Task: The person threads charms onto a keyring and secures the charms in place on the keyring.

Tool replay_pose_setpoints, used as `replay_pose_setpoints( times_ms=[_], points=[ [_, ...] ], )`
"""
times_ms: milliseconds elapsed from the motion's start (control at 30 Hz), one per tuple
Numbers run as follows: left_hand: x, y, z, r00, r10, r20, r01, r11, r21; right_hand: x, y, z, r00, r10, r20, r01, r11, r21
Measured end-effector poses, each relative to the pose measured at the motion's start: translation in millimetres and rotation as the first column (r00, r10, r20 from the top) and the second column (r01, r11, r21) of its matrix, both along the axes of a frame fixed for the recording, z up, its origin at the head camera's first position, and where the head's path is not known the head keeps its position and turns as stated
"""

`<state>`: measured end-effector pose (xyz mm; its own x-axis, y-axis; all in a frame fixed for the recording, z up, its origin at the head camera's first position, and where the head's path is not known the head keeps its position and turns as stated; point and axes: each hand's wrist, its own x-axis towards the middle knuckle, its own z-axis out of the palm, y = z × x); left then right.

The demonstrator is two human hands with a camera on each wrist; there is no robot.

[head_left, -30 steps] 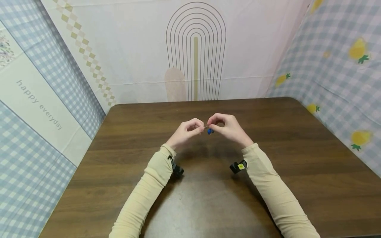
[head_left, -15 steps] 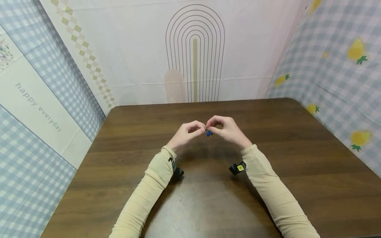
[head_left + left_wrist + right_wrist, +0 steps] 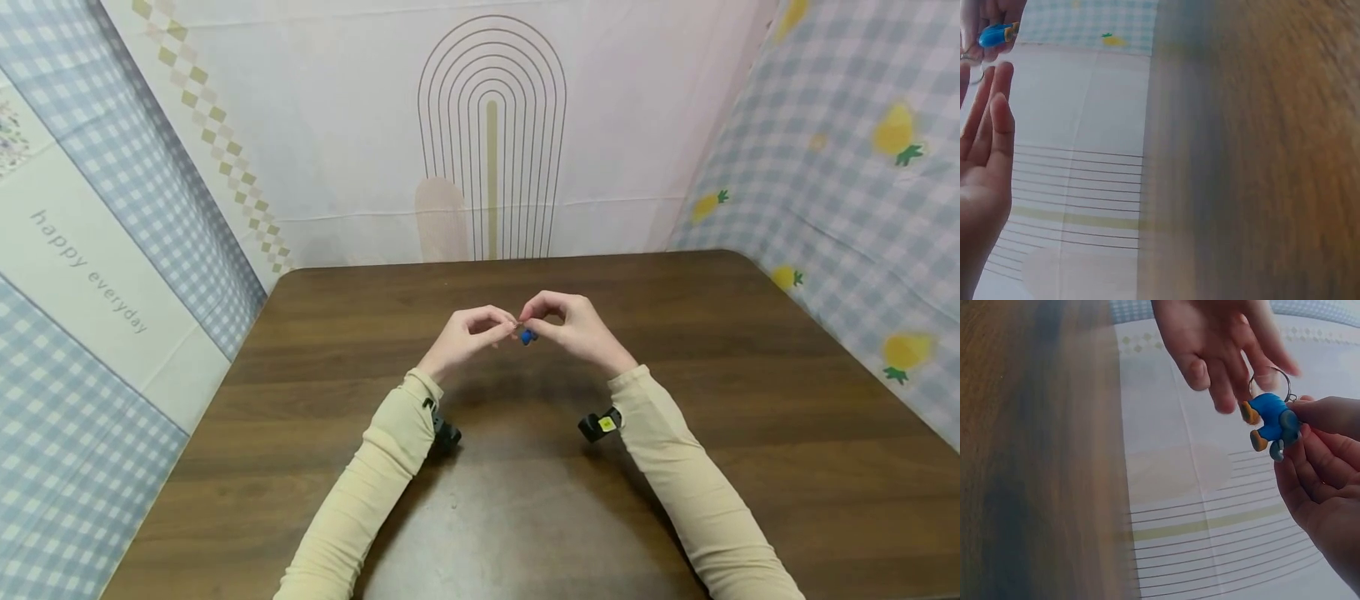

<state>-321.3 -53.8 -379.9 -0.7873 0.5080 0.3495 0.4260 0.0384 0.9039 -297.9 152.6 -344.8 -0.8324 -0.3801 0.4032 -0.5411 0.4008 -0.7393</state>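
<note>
A keychain (image 3: 1269, 415) with a small blue figure, orange feet and grey parts is held between the two hands above the table. Its metal split ring (image 3: 1289, 380) shows in the right wrist view. The right hand (image 3: 579, 333) pinches the keychain between thumb and fingertips, close to where the ring joins the figure. At the ring, the left hand (image 3: 465, 340) brings thumb and index finger together, while its other fingers stretch out. In the left wrist view the blue figure (image 3: 996, 36) hangs near the right hand's fingers, above the left hand (image 3: 988, 175).
A brown wooden table (image 3: 510, 517) spreads beneath both forearms. Behind it hangs a white cloth (image 3: 337, 125) with arch lines. Blue checked cloths stand at the left and right sides. Each wrist wears a black camera (image 3: 598, 425).
Both hands stay near the same spot over the table, fingertips close together. The blue figure has shifted slightly below the fingers. Neither hand has visibly let go.
</note>
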Motion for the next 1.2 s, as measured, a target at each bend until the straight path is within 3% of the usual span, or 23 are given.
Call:
replay_pose_setpoints(
  times_ms=[233,533,800,967,1200],
  points=[
    [1.5,2.5,0.9,0.999,0.038,-0.003,-0.038,0.998,-0.047,1.7,-4,0.0,1.0,-0.003,0.004,0.003,1.0,0.008],
    [0.8,1.3,1.1,1.0,-0.015,-0.024,0.014,0.999,-0.032,0.6,-5,0.5,0.999,-0.011,0.044,0.01,1.0,0.015],
    [-0.8,-1.7,-0.6,0.999,-0.054,0.005,0.054,0.998,-0.014,2.0,1,1.7,1.0,0.005,0.011,-0.005,1.0,-0.031],
    [1.1,0.2,1.0,0.999,-0.016,0.043,0.016,1.0,-0.002,13.3,-5,14.2,1.0,0.015,0.006,-0.015,1.0,-0.027],
    [2.7,2.9,3.2,0.999,0.031,0.015,-0.031,0.999,-0.038,24.1,-9,26.4,1.0,0.006,0.007,-0.006,1.0,-0.008]
  ],
)
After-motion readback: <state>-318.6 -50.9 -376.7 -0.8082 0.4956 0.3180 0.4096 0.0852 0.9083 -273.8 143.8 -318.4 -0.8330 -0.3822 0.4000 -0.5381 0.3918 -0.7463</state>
